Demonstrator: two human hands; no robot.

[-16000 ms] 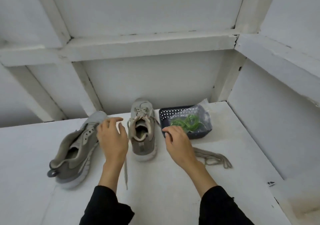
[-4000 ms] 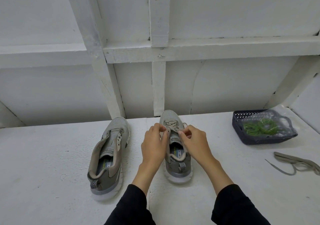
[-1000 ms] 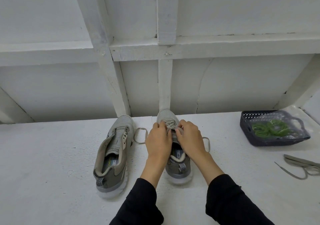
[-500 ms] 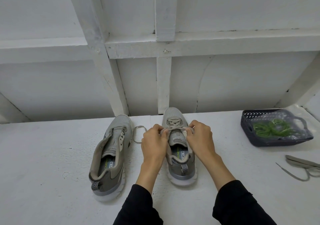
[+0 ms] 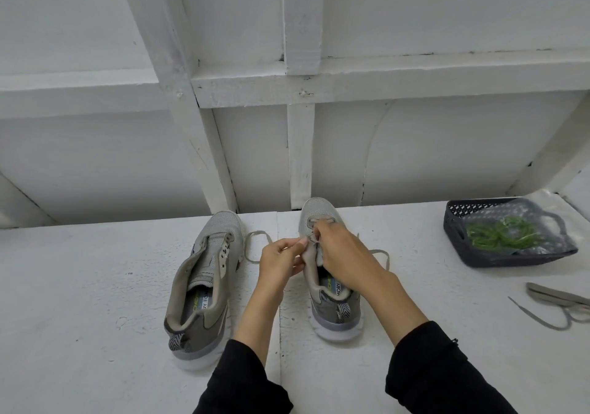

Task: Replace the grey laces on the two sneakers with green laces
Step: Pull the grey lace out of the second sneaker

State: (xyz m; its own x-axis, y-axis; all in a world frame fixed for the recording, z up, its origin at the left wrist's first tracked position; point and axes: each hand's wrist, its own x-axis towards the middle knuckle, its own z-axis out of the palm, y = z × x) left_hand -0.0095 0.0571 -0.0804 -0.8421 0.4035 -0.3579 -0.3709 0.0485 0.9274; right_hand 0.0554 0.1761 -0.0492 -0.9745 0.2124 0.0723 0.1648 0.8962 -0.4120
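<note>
Head view: the person's left hand (image 5: 281,262) has its fingers curled, thumb and forefinger pinching the grey lace (image 5: 255,247) at the left edge of the lace opening of the right-hand grey mesh sneaker with a white sole (image 5: 332,289). The right hand (image 5: 343,254) lies over the top of the same shoe, fingers bent down onto the lacing near the toe — it grips the lace there, though the exact fingertip contact is hidden by the hand itself. Slack loops of that lace spill out on both sides of the shoe, one lying on the white painted tabletop (image 5: 95,318) between the two shoes. This sneaker stands upright on its sole, its long axis running away from the person, toe toward the white panelled wall (image 5: 415,145) and heel toward the black sleeves (image 5: 440,372).

The second grey sneaker, lace-free with bare eyelets (image 5: 204,282), stands just to the left — also toe-away, but angled slightly so its toe leans to the right.

Well to the right, a dark blue perforated plastic basket (image 5: 459,241) holds a clear plastic bag (image 5: 542,222) with the coiled green laces (image 5: 501,233) inside. Nearer the person, at the right edge, a loose removed grey lace (image 5: 555,305) lies in a heap on the tabletop.
</note>
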